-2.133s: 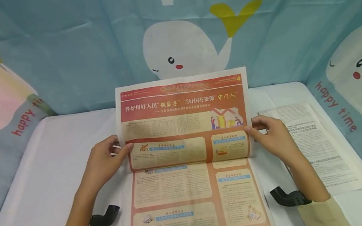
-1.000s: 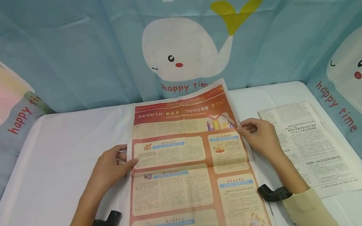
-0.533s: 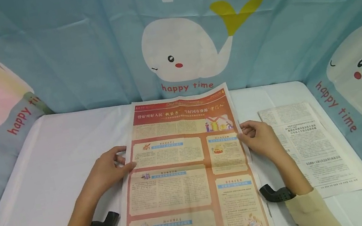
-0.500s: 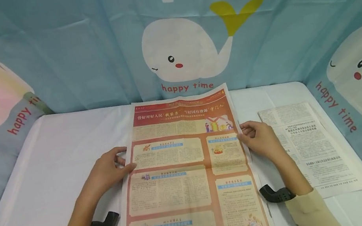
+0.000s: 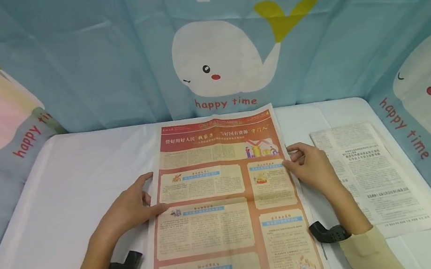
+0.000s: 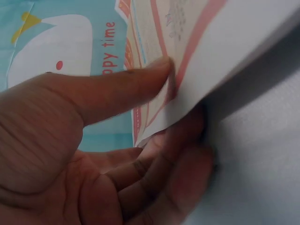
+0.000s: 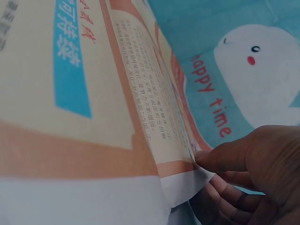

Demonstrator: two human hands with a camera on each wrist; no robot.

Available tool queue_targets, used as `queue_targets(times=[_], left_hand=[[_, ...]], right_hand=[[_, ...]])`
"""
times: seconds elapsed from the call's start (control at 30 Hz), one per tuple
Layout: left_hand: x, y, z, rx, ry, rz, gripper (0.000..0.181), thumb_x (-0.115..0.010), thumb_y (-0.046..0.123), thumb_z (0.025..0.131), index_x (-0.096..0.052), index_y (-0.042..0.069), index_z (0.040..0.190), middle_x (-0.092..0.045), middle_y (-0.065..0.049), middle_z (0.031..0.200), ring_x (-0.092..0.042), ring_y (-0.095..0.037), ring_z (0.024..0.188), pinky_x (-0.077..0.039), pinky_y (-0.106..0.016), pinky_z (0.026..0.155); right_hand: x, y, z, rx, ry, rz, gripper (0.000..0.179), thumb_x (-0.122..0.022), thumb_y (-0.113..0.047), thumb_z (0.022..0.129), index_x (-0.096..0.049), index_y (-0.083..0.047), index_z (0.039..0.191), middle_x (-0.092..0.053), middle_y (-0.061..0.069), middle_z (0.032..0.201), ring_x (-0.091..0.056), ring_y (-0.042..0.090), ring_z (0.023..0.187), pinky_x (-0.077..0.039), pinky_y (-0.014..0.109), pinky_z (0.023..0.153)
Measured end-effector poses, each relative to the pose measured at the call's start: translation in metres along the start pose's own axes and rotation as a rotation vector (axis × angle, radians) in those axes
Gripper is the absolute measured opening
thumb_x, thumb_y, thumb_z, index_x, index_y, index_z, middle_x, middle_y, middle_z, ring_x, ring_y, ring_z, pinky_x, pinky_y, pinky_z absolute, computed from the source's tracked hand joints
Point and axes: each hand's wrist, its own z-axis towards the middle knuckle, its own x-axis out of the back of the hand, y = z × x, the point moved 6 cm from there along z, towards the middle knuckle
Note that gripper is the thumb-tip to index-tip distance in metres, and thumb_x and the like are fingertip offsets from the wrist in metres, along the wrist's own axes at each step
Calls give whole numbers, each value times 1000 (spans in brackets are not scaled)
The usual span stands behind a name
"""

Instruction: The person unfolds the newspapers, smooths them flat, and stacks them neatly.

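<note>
A newspaper [image 5: 223,209] with a red and cream printed page lies lengthwise in the middle of the table, its lower end cut off by the head view. At its left edge my left hand [image 5: 127,208] pinches the paper, thumb [image 6: 154,70] on top and fingers underneath. On the opposite edge my right hand [image 5: 312,163] pinches it too; in the right wrist view the thumb [image 7: 220,159] presses the printed side and the other fingers go below. A crease runs across the page between the hands, and the edges are slightly raised.
A second stack of black-and-white newspaper [image 5: 382,182] lies on the white table [image 5: 62,217], to the right, partly behind my right forearm. A blue curtain [image 5: 101,68] printed with whales hangs behind and at both sides.
The newspaper's upper part, folded over about two seconds ago, has come down flatter. My hands came closer together with it. Lately my left thumb has slid slightly lower along the edge.
</note>
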Motion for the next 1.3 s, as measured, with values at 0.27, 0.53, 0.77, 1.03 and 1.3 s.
queue_targets(times=[0.27, 0.53, 0.77, 1.03, 1.3], left_hand=[[0, 3, -8, -39, -22, -17, 112, -89, 36, 85, -20, -3, 165, -61, -9, 84, -56, -19, 70, -42, -34, 64], [-1, 5, -14, -45, -41, 18, 118, -90, 38, 83, -16, 2, 167, -65, -8, 84, -59, -18, 70, -42, -34, 63], [-6, -1, -21, -32, -47, -4, 124, -92, 37, 81, -10, 5, 169, -66, -8, 87, -60, -18, 71, -42, -34, 64], [-11, -2, -25, -24, -4, -16, 134, -93, 34, 80, 2, 7, 170, -68, -10, 93, -63, -17, 72, -45, -33, 65], [-13, 13, -30, -49, 67, 70, 128, -94, 28, 78, -8, 9, 171, -68, -11, 93, -60, -18, 69, -45, -32, 57]], right_hand=[[4, -11, -5, 9, 22, -106, 55, -77, -21, 95, -61, 4, 142, -68, 26, 121, -70, 38, 102, -55, 46, 79], [-4, -34, -12, 111, -21, -14, 42, -76, -22, 98, -69, -3, 135, -70, 16, 104, -66, 26, 88, -50, 35, 73], [-34, -65, -23, 182, -105, 90, 36, -75, -19, 99, -71, -4, 132, -76, 11, 108, -75, 23, 95, -59, 44, 86], [-78, -124, -35, 316, -258, 183, 34, -71, -21, 102, -71, -2, 130, -76, 9, 113, -73, 19, 98, -62, 39, 89], [-126, -169, -56, 324, -374, 196, 35, -71, -26, 101, -72, -7, 131, -75, 4, 110, -68, 13, 93, -54, 24, 81]])
